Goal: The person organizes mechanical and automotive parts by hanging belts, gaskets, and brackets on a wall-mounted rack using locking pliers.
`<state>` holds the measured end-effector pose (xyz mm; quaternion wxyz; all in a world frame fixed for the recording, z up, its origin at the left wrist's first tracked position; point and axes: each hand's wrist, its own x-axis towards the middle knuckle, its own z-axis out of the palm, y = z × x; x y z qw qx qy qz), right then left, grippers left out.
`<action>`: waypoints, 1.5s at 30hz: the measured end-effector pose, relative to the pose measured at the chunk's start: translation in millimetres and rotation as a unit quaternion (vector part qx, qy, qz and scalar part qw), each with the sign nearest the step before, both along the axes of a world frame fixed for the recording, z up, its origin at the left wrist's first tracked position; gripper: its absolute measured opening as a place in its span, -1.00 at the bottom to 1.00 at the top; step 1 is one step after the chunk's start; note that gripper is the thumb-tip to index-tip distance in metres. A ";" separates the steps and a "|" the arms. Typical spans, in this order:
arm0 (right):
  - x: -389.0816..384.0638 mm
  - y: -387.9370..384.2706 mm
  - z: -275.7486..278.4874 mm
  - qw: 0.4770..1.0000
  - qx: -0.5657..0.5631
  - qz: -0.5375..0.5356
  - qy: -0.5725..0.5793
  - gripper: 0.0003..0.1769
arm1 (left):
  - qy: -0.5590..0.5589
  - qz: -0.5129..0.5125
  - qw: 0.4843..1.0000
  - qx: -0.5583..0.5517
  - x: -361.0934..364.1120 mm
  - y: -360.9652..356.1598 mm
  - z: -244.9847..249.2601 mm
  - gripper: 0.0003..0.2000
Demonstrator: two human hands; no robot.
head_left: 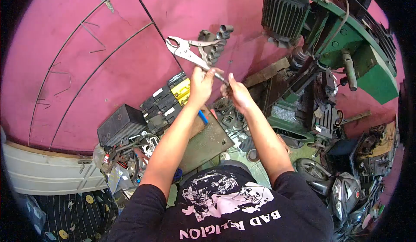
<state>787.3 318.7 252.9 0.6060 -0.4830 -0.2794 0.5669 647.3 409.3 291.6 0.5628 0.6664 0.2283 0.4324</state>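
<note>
A pair of locking pliers (184,51) is held up in front of the pink wall, its jaws at the upper left and apart, its second handle swung out to the right. My left hand (201,86) is closed round the long handle, thumb lying along it. At the lower end of that handle, my right hand (238,95) has its fingers curled in and its thumb up; the handle's tip is partly hidden there. Just behind the pliers in this view is a cluster of dark metal cylinders (215,47).
A green machine with a finned motor (284,14) juts out at upper right. Black cases (121,124) and a yellow box (181,90) line the wall. Below my hands lies a board (206,144). Metal parts crowd the right side, near a motorcycle-like body (344,194).
</note>
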 end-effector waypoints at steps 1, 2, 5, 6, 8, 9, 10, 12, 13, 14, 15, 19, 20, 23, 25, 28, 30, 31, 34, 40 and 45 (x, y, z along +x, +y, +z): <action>8.5 8.7 6.6 1.000 0.020 0.013 0.002 -0.46 | -0.011 0.008 1.000 0.008 8.2 8.9 4.9 -0.78; 10.8 14.3 10.8 1.000 0.023 0.012 0.001 -0.46 | -0.023 0.016 0.999 0.015 16.0 16.9 9.4 -0.78; 15.4 29.7 25.2 0.981 0.159 -0.069 -0.085 -0.63 | -0.062 0.039 0.997 0.009 36.6 39.1 17.7 -0.80; 19.2 37.4 21.8 0.981 0.159 -0.072 -0.086 -0.63 | -0.062 0.037 0.997 0.009 43.1 45.7 18.5 -0.80; 26.7 52.1 14.5 0.976 0.178 -0.111 -0.063 -0.73 | -0.054 0.051 0.997 -0.020 55.2 57.8 18.7 -0.86; 31.3 57.3 12.2 0.976 0.177 -0.114 -0.063 -0.73 | -0.050 0.058 0.996 -0.034 59.9 62.5 16.6 -0.88; 35.5 62.1 9.5 0.979 0.155 -0.109 -0.080 -0.75 | -0.048 0.055 0.997 -0.035 63.8 65.7 13.6 -0.88; 43.2 68.2 5.8 0.981 0.132 -0.108 -0.097 -0.74 | -0.060 0.065 0.994 -0.059 71.9 71.0 9.6 -0.87; 46.8 70.0 4.6 0.985 0.115 -0.101 -0.086 -0.68 | -0.058 0.063 0.995 -0.060 74.9 72.3 7.7 -0.87; 50.4 72.3 3.7 0.988 0.097 -0.093 -0.075 -0.61 | -0.063 0.068 0.994 -0.057 77.0 73.0 5.5 -0.86; 55.8 76.8 -1.2 0.988 0.095 -0.097 -0.074 -0.61 | -0.068 0.073 0.993 -0.055 79.9 73.9 2.5 -0.86; 69.8 85.0 -10.1 0.993 0.053 -0.075 -0.077 -0.55 | -0.073 0.070 0.994 -0.047 87.8 76.0 -7.7 -0.86; 71.7 85.3 -8.4 0.994 0.027 -0.075 -0.076 -0.55 | -0.044 0.082 0.994 -0.050 88.1 75.1 -9.4 -0.86; 73.2 85.1 -5.9 0.992 0.029 -0.085 -0.088 -0.55 | -0.038 0.082 0.995 -0.051 92.7 79.8 -12.8 -0.86; 63.8 83.8 -2.7 0.985 0.070 -0.122 -0.101 -0.56 | -0.061 0.069 0.994 -0.049 95.8 82.5 -14.1 -0.85; 68.6 91.5 -15.8 0.976 0.121 -0.147 -0.107 -0.58 | -0.048 0.056 0.996 -0.056 100.6 86.7 -16.7 -0.85; 77.7 95.1 -23.8 0.977 0.129 -0.136 -0.100 -0.60 | -0.029 0.067 0.997 -0.033 106.1 90.6 -20.1 -0.85; 81.1 95.4 -22.8 0.986 0.085 -0.116 -0.082 -0.61 | -0.029 0.067 0.997 -0.034 107.6 90.1 -23.2 -0.85; 82.9 98.6 -28.4 0.991 0.056 -0.093 -0.078 -0.62 | -0.039 0.089 0.995 -0.032 110.9 83.7 -25.7 -0.84; 78.3 84.3 -30.2 0.985 0.091 -0.109 -0.094 -0.61 | -0.062 0.087 0.994 -0.037 99.1 48.2 -24.3 -0.86; 75.3 69.8 -27.7 0.987 0.058 -0.123 -0.080 -0.60 | -0.038 0.077 0.996 -0.020 102.2 42.6 -31.3 -0.88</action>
